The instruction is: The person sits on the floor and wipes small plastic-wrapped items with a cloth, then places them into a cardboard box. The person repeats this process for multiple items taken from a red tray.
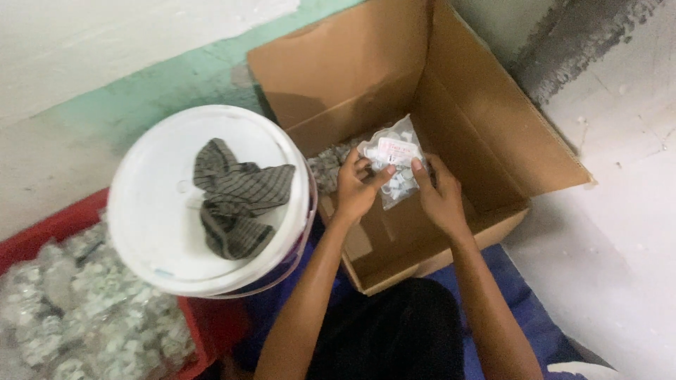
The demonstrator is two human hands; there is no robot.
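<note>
Both my hands are inside an open brown cardboard box (493, 134). Together they hold a small clear plastic bag (396, 158) filled with little white parts and carrying a white and red label. My left hand (355, 188) grips the bag's left side with thumb and fingers. My right hand (440, 193) pinches its right edge. More such bags (325, 165) lie in the box's back left corner, behind my left hand.
A white lidded bucket (162, 211) stands left of the box with a grey striped cloth (236, 197) on its lid. A red crate (49, 232) at the lower left holds several clear bags of white parts (84, 317). Blue mat (521, 302) below.
</note>
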